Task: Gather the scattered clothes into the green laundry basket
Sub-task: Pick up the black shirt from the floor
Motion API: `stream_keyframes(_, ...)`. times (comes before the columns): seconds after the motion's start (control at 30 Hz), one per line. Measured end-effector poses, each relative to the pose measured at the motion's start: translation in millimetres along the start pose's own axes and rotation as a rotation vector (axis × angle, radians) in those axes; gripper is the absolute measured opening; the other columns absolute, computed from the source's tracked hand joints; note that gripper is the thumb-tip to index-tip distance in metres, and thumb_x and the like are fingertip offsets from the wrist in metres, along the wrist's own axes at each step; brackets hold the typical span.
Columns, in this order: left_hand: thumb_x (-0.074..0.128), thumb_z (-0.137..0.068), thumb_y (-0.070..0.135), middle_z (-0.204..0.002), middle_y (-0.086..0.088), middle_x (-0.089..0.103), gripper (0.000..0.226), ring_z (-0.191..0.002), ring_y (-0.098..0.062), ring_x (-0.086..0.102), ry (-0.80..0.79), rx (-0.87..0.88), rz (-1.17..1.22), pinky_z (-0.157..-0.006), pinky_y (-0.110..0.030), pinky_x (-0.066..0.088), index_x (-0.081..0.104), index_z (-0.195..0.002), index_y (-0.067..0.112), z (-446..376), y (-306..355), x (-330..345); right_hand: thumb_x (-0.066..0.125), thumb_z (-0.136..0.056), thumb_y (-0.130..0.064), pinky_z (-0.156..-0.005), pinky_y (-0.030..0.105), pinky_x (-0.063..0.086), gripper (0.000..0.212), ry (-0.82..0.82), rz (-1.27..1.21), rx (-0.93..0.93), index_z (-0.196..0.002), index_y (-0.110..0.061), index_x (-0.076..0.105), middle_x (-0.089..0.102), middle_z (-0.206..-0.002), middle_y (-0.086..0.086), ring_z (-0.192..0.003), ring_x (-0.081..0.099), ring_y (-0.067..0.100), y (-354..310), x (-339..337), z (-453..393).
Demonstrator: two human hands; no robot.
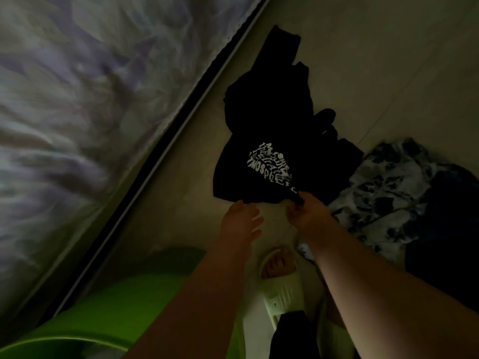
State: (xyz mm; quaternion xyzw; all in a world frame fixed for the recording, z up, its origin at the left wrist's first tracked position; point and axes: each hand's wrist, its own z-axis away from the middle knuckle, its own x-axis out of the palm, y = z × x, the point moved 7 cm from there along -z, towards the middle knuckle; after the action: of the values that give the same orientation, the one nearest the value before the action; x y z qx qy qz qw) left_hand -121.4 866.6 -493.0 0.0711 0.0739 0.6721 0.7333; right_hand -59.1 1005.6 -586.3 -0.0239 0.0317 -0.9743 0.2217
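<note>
A black T-shirt [241,167] with white lettering lies crumpled on the pale floor, and more black clothing [272,99] stretches behind it. My right hand [305,211] pinches the shirt's near edge. My left hand [239,221] hovers open just left of it, fingertips touching the shirt's hem. A blue-and-white patterned garment [388,193] lies to the right, with a dark garment [445,239] beside it. The green laundry basket [103,320] stands at the bottom left, by my left forearm.
A bed with a pale patterned cover [77,112] fills the left side, its dark frame edge [160,164] running diagonally. My foot in a white slipper [280,278] stands between my arms. The room is dim.
</note>
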Motion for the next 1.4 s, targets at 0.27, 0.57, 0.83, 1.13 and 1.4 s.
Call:
stream_keyframes(0.27,0.049,-0.090,0.058,-0.135,-0.009,0.053,0.062,-0.111,-0.026,0.057,0.014,-0.009,0.049,-0.095,-0.046,0.049,0.043,-0.137,0.018,40,11,3,0.042,-0.081,-0.012,-0.065,0.032,0.045,0.031,-0.471,0.092,0.135,-0.094,-0.010,0.069,0.072,-0.086,0.008,-0.073,0.065,0.021,-23,41,133)
stream_keyframes(0.57,0.042,-0.080,0.073,-0.116,-0.006,0.066,0.074,-0.110,-0.023,0.060,-0.285,0.016,0.242,-0.102,-0.039,0.042,0.058,-0.125,0.016,149,57,51,0.040,-0.087,-0.002,-0.083,0.034,0.051,0.028,-0.569,0.787,0.168,-0.103,-0.006,0.063,0.070,-0.090,0.007,-0.083,0.064,0.018,-11,3,246)
stream_keyframes(0.83,0.075,-0.079,0.020,-0.106,-0.013,0.073,0.044,-0.091,-0.028,0.071,-0.133,0.178,0.294,-0.076,-0.037,0.056,0.063,-0.119,0.006,229,55,28,0.046,-0.093,-0.007,-0.081,0.033,0.052,0.019,-0.179,1.037,-0.157,-0.105,-0.007,0.061,0.063,-0.091,0.008,-0.077,0.059,0.017,-57,-23,306)
stream_keyframes(1.13,0.088,-0.058,0.027,-0.115,-0.017,0.069,0.067,-0.105,-0.034,0.067,-0.228,0.311,0.233,-0.101,-0.048,0.048,0.065,-0.117,0.008,304,43,-25,0.092,-0.040,-0.050,-0.103,0.045,0.044,0.101,-0.748,0.779,-0.334,-0.131,-0.029,0.053,0.063,-0.130,0.004,-0.122,0.057,0.023,-23,50,395)
stream_keyframes(1.4,0.080,-0.062,0.055,-0.105,-0.010,0.073,0.064,-0.101,-0.027,0.069,0.015,0.432,0.074,-0.098,-0.043,0.050,0.069,-0.108,0.012,324,12,-145,0.070,-0.081,-0.021,-0.074,0.022,0.055,0.020,-0.774,0.966,-0.324,-0.100,-0.023,0.068,0.076,-0.092,-0.003,-0.088,0.072,0.010,81,100,413)
